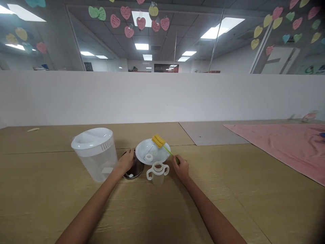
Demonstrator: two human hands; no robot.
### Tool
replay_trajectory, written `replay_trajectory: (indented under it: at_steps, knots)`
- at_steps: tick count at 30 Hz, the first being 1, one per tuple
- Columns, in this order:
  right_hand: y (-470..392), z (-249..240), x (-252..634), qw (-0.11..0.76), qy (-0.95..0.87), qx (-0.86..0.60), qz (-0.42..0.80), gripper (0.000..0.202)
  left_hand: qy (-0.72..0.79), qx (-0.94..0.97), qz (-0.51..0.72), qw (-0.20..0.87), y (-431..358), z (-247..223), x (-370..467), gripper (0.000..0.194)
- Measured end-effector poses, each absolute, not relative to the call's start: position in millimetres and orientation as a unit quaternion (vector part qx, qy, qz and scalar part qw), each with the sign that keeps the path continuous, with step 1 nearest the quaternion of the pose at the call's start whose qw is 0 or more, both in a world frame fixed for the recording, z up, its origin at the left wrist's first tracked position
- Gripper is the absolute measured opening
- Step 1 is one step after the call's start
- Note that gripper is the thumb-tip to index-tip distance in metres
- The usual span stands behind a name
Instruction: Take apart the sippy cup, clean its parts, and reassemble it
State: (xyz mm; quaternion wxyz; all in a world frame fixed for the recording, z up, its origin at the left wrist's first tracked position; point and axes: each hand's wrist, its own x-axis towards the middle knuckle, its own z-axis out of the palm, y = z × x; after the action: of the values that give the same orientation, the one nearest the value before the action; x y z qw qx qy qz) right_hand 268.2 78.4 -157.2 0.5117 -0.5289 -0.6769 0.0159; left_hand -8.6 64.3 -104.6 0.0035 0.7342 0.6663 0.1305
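Note:
My right hand (181, 167) is closed around the green handle of a bottle brush (158, 141), whose yellow sponge head rests over the white bowl (166, 156). Inside that bowl lies a white ring-shaped cap (148, 157) beside something clear. My left hand (127, 160) is over a dark round dish (137, 168), fingers curled down near the bowl's left side; whatever its fingertips grip is hidden. A small white piece (130, 176) sits at the dish's near edge. Between my hands stands an upright baby bottle (158, 177) with a white two-handled collar and an open top.
Left of the dish stands a large translucent pitcher (93, 162) with a white rim. A pink cloth (284, 145) covers the table's right side. Far back right is a blurred clear object (309, 116); a flat pale stick (33, 129) lies back left. A white wall (162, 96) borders the table.

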Motion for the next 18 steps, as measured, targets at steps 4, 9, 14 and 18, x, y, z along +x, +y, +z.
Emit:
replay_trajectory:
  at_steps: [4,9,14,18]
  knots:
    - [80.2,-158.7,268.9,0.508,-0.679,-0.529,0.011,0.041,0.656,0.739,0.153,-0.026,61.2,-98.8,-4.0,0.050]
    - [81.0,-159.2,267.7,0.509,-0.676,-0.533,0.010,0.042,0.608,0.770,0.185,-0.058,64.1,-75.3,19.8,0.050]
    - [79.4,-158.8,267.4,0.506,-0.677,-0.534,0.000,0.042,0.586,0.800,0.132,-0.006,90.6,-78.1,57.8,0.030]
    - [79.2,-159.7,267.3,0.499,-0.685,-0.530,-0.014,0.041,0.584,0.805,0.094,0.046,108.2,-82.2,70.8,0.027]
